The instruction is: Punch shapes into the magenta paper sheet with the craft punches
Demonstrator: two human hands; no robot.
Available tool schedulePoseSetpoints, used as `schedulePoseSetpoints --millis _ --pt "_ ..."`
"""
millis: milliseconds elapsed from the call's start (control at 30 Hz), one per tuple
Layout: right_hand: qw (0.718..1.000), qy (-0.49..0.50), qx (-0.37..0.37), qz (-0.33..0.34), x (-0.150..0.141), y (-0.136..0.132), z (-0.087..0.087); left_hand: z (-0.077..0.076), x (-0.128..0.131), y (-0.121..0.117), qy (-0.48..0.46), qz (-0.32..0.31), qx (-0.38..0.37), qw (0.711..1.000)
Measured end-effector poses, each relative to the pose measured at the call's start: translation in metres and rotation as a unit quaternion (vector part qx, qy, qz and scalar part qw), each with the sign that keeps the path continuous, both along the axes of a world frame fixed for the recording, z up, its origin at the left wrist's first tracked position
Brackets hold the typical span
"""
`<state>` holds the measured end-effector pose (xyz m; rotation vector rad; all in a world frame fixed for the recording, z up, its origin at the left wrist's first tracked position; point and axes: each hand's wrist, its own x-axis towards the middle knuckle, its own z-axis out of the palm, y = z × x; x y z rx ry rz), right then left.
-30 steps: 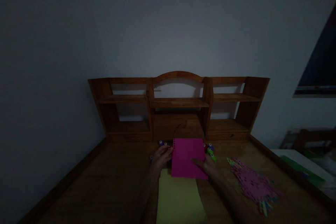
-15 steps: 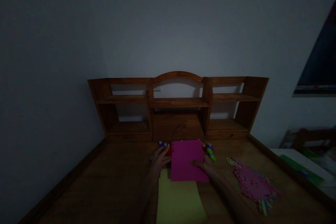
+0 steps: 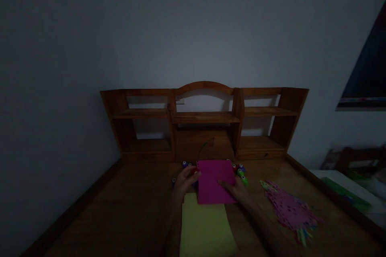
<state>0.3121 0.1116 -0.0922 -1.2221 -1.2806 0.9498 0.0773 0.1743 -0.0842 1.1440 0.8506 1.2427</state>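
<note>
A magenta sheet of paper (image 3: 214,190) is held up over the desk, with small holes along its upper left edge. My right hand (image 3: 237,188) grips its right side, thumb on the front. My left hand (image 3: 184,180) is closed around a small red craft punch (image 3: 194,170) at the sheet's left edge; the fingers partly cover the punch. Below the magenta sheet lies a stack of yellow paper (image 3: 206,227). Several small craft punches with eye-like tops stand behind the hands, among them a green one (image 3: 244,180) and a purple one (image 3: 184,164).
To the right lies a heap of pink paper pieces (image 3: 291,209) with holes in them, mixed with yellow and blue strips. A wooden shelf unit (image 3: 206,117) stands along the desk's back edge. Beyond the raised right edge (image 3: 334,198) is a white surface with a green item.
The magenta sheet has shifted slightly up and its lower edge is higher. My left thumb has closed in toward the sheet's left edge, covering more of the red punch.
</note>
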Motion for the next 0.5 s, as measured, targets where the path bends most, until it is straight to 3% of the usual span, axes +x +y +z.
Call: schedulePoseSetpoints --millis 500 --pt "0.999 -0.026 0.029 -0.034 0.0059 0.0080 -0.0072 0.0014 -0.0015 0.0004 0.026 0.001 0.016 1.000"
